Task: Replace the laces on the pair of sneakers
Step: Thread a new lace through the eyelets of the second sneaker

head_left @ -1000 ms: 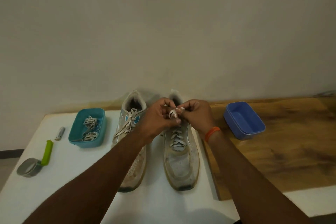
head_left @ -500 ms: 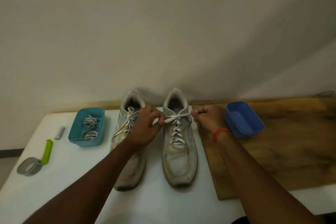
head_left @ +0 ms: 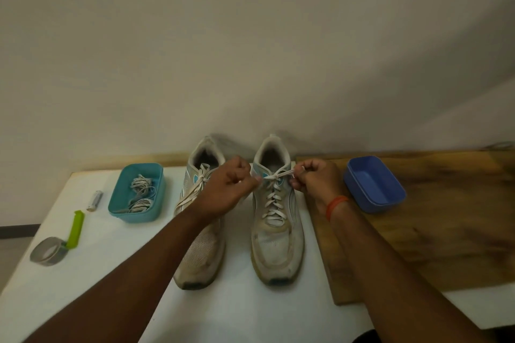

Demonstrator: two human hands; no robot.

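We have the soft, limp lace [head_left: 274, 175] pinched in both grips, left hand [head_left: 225, 189] and right hand [head_left: 315, 178], pulled taut across the top of the right sneaker [head_left: 276, 242] on the desk [head_left: 245, 312] (best held near its ends, since slack cord slips).
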